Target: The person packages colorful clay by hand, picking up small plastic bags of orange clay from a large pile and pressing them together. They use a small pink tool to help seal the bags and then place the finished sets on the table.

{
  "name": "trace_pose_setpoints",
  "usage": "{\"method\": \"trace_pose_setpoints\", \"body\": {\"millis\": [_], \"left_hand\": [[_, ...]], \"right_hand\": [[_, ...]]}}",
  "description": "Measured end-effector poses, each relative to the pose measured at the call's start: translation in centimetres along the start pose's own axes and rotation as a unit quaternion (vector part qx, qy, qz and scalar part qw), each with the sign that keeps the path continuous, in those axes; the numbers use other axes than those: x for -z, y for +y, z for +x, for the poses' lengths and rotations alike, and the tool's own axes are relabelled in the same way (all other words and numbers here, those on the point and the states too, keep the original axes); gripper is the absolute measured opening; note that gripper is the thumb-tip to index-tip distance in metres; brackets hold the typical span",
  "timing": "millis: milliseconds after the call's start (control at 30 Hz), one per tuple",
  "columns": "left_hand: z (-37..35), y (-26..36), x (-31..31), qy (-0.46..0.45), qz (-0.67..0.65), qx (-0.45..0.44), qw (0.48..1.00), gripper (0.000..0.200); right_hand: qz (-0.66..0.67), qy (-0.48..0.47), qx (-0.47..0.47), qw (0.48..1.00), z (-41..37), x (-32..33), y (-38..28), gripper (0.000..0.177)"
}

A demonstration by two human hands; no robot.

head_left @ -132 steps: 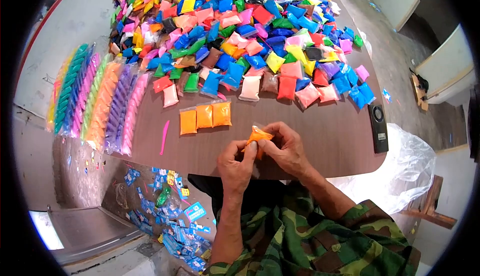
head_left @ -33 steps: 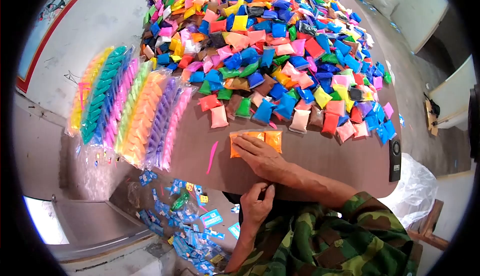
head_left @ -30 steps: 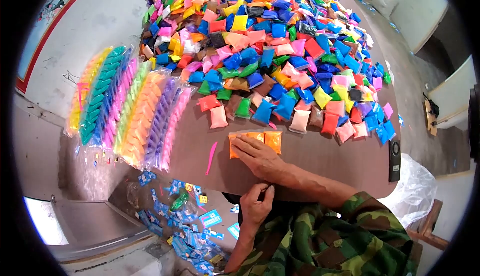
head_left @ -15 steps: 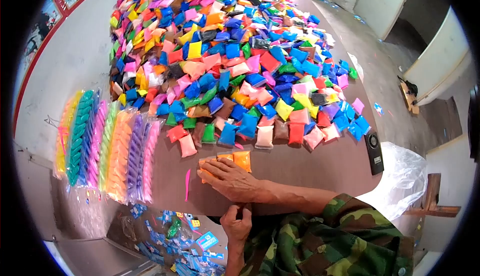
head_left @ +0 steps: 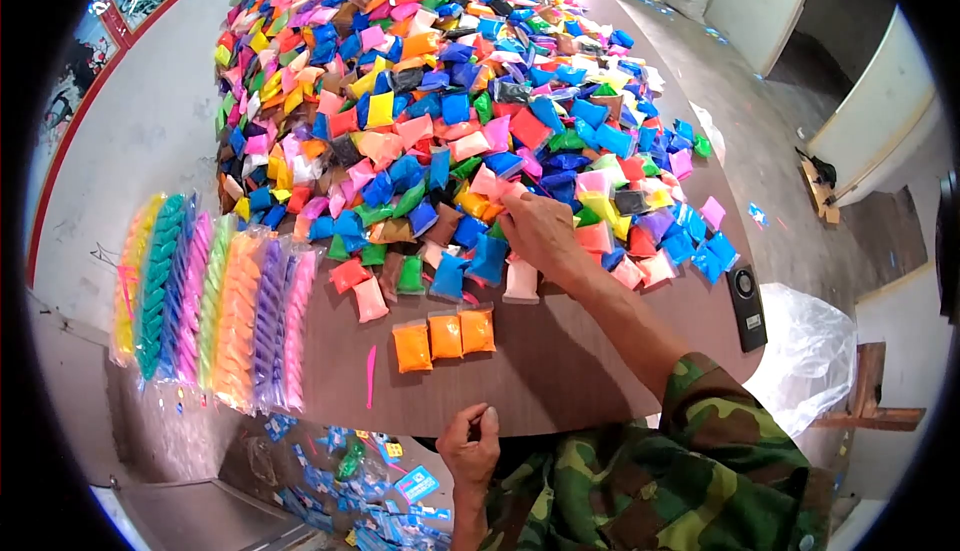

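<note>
My right hand (head_left: 543, 231) reaches into the near side of the pile of small coloured packets (head_left: 420, 121). Its fingers are curled downward beside a salmon-pink packet (head_left: 487, 184); what lies under the fingertips is hidden. My left hand (head_left: 471, 444) rests closed at the table's near edge, thumb against curled fingers, with nothing visible in it. Between the hands and the pile, three orange packets stand side by side in a row: a left one (head_left: 411, 348), a middle one (head_left: 446, 335) and a right one (head_left: 478, 331). Left of them lies a thin pink plastic tool (head_left: 371, 376).
Long clear bags of twisted coloured strands (head_left: 235, 311) lie along the table's left edge. A black device (head_left: 746, 308) sits at the right edge, with a clear plastic bag (head_left: 805, 351) beyond it. Blue printed packaging (head_left: 370, 491) litters the floor below.
My right hand has lifted off the orange packets and moved forward and right into the pile, uncovering the row of three. My left hand stays near the table edge.
</note>
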State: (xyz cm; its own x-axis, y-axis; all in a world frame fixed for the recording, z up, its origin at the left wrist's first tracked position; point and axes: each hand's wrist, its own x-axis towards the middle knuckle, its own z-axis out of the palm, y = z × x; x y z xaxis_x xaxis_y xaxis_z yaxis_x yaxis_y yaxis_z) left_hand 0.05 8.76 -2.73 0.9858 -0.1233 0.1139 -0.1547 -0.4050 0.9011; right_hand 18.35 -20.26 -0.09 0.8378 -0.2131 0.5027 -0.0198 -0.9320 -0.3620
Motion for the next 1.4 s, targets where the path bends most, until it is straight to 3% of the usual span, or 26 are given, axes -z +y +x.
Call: {"method": "trace_pose_setpoints", "body": {"millis": [133,233,400,667,767,800,867,933,967,1033,1100,1200,1333,1400], "left_hand": [[-0.1,-0.1,-0.1,0.006,0.001,0.003,1.0,0.013],[0.0,-0.1,-0.2,0.004,0.001,0.008,1.0,0.013],[0.1,0.9,0.1,-0.002,0.004,0.019,1.0,0.015],[0.2,1.1,0.4,-0.015,-0.046,0.075,0.996,0.02],[0.8,1.7,0.7,-0.031,-0.099,0.103,0.989,0.026],[1.4,2.6,0.7,-0.033,-0.109,0.098,0.989,0.03],[2.6,4.4,0.4,-0.026,-0.129,0.07,0.989,0.036],[4.1,6.1,-0.4,-0.006,-0.152,0.015,0.988,0.041],[4.6,6.8,-0.7,-0.008,-0.181,0.028,0.983,0.042],[4.8,7.6,-1.2,-0.013,-0.243,0.05,0.969,0.044],[4.2,6.8,-0.9,-0.085,-0.237,0.092,0.963,0.04],[3.5,6.2,-0.8,-0.122,-0.17,0.093,0.973,0.027],[2.8,5.4,-0.6,-0.169,-0.034,0.04,0.984,0.02],[2.5,5.0,-1.1,-0.176,0.005,0.006,0.984,0.021]], "right_hand": [[-0.014,-0.035,-0.002,0.999,1.1,-1.6,-0.1,0.014],[-0.006,-0.01,0.048,0.999,3.1,-1.9,0.2,0.017],[0.0,0.071,-0.012,0.997,8.6,0.2,0.2,0.022],[0.25,0.028,-0.097,0.963,4.3,6.7,0.6,0.037],[0.367,-0.086,-0.213,0.901,-0.5,7.9,-0.7,0.046],[0.436,-0.104,-0.248,0.859,-2.1,8.6,-1.9,0.043],[0.6,-0.166,-0.313,0.717,-5.5,7.8,-2.2,0.038],[0.594,-0.197,-0.313,0.715,-7.9,8.4,-4.1,0.034],[0.614,-0.217,-0.332,0.683,-9.3,8.2,-4.7,0.036],[0.606,-0.265,-0.335,0.671,-11.1,8.7,-6.0,0.036],[0.612,-0.294,-0.34,0.651,-12.6,9.0,-6.2,0.035],[0.541,-0.252,-0.269,0.756,-14.6,8.6,-5.7,0.034],[0.583,-0.308,-0.235,0.715,-16.6,9.7,-5.0,0.041],[0.542,-0.362,-0.182,0.736,-16.7,10.7,-5.0,0.041]]}}
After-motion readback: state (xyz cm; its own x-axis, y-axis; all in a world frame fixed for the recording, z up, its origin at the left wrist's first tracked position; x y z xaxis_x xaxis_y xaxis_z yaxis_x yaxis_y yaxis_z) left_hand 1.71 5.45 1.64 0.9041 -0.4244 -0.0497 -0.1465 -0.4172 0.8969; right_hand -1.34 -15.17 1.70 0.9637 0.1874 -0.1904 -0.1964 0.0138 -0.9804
